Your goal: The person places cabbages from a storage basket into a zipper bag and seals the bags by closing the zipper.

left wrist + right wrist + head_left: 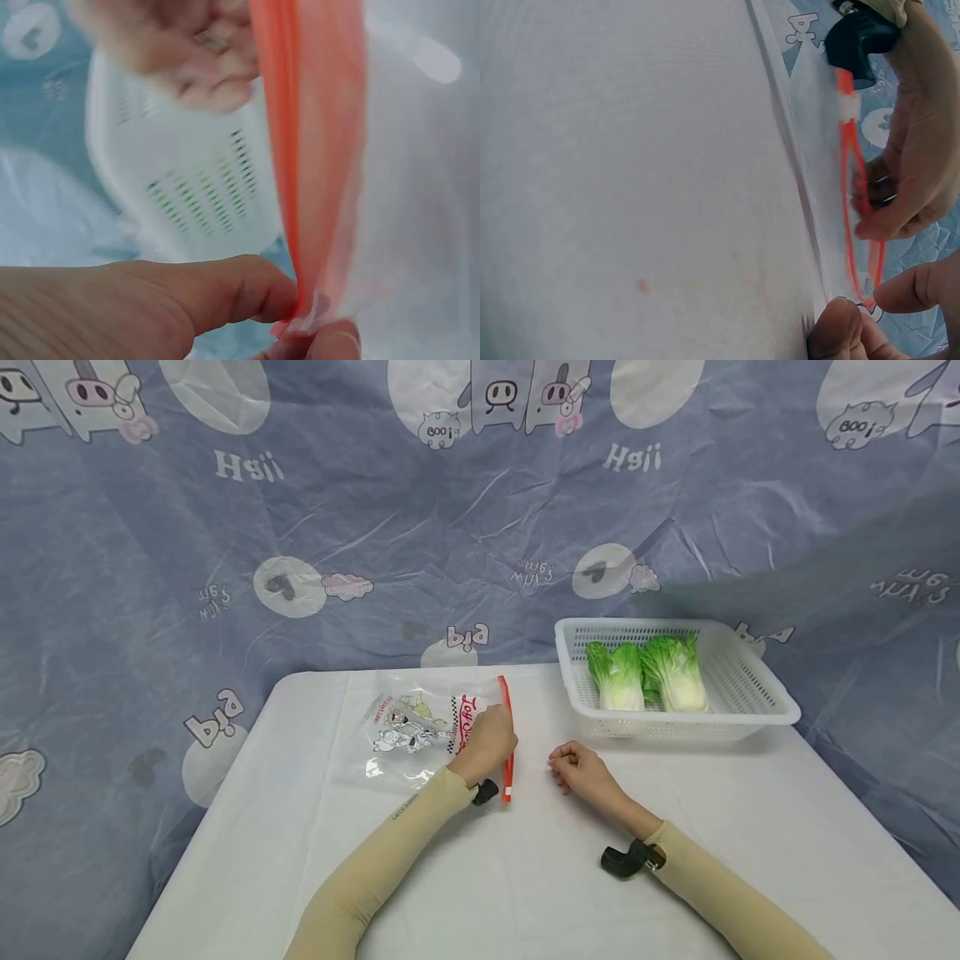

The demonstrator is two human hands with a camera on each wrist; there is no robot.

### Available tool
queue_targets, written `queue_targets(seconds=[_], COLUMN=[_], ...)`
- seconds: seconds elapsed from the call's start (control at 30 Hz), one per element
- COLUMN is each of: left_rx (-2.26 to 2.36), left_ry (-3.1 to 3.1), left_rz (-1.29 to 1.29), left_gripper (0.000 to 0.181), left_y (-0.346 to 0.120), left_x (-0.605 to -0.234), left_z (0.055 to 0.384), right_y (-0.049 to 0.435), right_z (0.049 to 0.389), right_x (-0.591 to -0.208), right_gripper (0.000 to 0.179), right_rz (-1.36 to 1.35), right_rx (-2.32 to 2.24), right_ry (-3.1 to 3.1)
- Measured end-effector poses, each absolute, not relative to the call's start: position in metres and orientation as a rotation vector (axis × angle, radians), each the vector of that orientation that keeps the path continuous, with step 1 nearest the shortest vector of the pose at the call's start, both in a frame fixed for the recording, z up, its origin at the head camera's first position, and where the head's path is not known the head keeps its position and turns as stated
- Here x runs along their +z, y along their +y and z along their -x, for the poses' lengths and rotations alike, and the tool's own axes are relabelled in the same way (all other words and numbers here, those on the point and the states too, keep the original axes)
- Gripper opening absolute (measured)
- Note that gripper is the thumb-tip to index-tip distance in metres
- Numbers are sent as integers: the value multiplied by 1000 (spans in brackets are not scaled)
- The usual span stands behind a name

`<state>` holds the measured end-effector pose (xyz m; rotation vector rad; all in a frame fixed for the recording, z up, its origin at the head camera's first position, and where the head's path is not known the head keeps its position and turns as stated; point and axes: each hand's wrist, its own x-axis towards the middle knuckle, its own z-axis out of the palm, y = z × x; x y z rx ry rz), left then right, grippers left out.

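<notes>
A clear zip bag [412, 735] with cartoon print lies on the table, its red zip edge [507, 789] toward the right. My left hand [487, 743] pinches that edge. In the left wrist view, the thumb [247, 289] and fingertips grip one end of the red strip [300, 150]. My right hand [588, 777] hovers just right of the bag, apart from it, fingers loosely bent. The right wrist view shows a gap between its thumb [911, 289] and fingers [836, 330], with nothing held. A white slider [849, 107] sits on the strip.
A white perforated basket [675, 727] stands at the table's back right, holding two leafy green-and-white cabbages [621, 681]. A blue patterned cloth [450, 527] hangs behind the white table [540, 877]. Black cameras [633, 858] are strapped to both wrists.
</notes>
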<state>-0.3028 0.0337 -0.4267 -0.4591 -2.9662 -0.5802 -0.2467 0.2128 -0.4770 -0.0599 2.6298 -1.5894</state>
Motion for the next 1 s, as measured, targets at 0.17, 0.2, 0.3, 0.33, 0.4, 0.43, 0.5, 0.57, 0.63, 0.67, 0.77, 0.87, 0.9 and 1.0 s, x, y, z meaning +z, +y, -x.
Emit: queue_targets(seconds=[0.17,0.2,0.3,0.33,0.4,0.43,0.5,0.57,0.63,0.67,0.77,0.87,0.9,1.0], left_rx=[-607,-603,-613,-622,-644,-661,-687,-693,-689,-683,-661,-655,-655,-660], left_ry=[-2922,-2908,-2864,-2847,-2823,-2817,-2814,-2820,-2827,-2829,-2829,-2829,-2830,-2837], left_rz=[394,383,365,365,374,377,388,400,405,411,425,431,429,419], left_gripper=[13,13,18,21,28,32,39,43,45,46,45,42,41,37], left_y=[22,19,11,9,5,3,0,-2,-3,-4,-5,-5,-5,-5], left_x=[-401,-397,-388,-385,-379,-376,-370,-365,-361,-359,-356,-354,-354,-353], left_z=[303,303,302,301,299,298,294,291,289,288,286,285,285,284], right_y=[213,213,213,213,212,211,209,206,200,196,184,170,166,154], right_z=[247,246,246,246,247,247,247,249,251,253,259,267,270,279], right_x=[-476,-475,-475,-474,-474,-473,-471,-467,-462,-459,-451,-446,-444,-443], right_gripper=[18,18,19,19,19,19,20,23,29,33,45,51,52,49], right_rz=[55,59,72,71,68,68,60,54,64,72,115,160,169,152], right_rx=[-1587,-1592,-1607,-1615,-1616,-1612,-1603,-1586,-1571,-1571,-1597,-1653,-1673,-1735], right_ry=[2633,2630,2614,2606,2595,2593,2592,2598,2613,2615,2607,2565,2544,2470])
